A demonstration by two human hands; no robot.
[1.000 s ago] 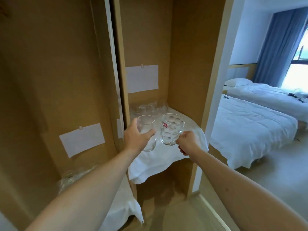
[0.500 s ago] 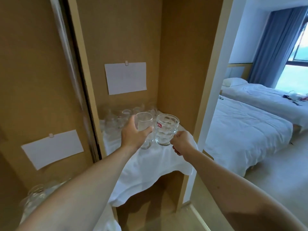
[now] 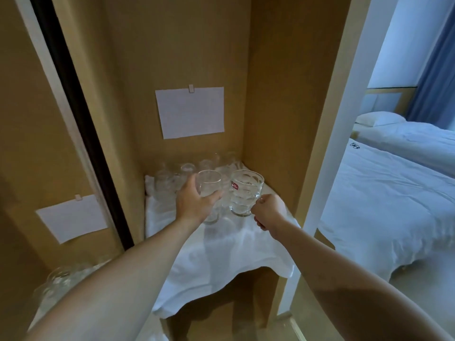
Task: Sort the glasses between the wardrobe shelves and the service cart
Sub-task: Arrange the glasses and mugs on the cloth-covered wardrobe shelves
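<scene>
Wooden wardrobe interior [image 3: 283, 82], seen from above, with a shelf draped in a white cloth [image 3: 221, 252]. Left hand [image 3: 194, 203]: fingers and thumb curled round a plain clear tumbler [image 3: 209, 190], held upright above the cloth, its base just over the fabric; whether it touches cannot be told. Right hand [image 3: 268, 210]: fingers closed into a fist round the handle of a dimpled glass mug [image 3: 246, 193], which bears a small red label near its rim and stands upright just beside the tumbler, at the right of the shelf. Behind both, a cluster of clear glasses [image 3: 172, 178] sits on the cloth toward the back wall, blurred and hard to count. Above them a blank white sheet [image 3: 190, 112] is clipped to the back panel. Left of the dark door edge, a second white sheet [image 3: 71, 217] is fixed to the neighbouring panel, and more glassware [image 3: 61, 281] shows at lower left, partly hidden by the left forearm. At right, through the opening, lie two beds with white bedding [image 3: 394, 205] and a blue curtain [image 3: 435, 77].
</scene>
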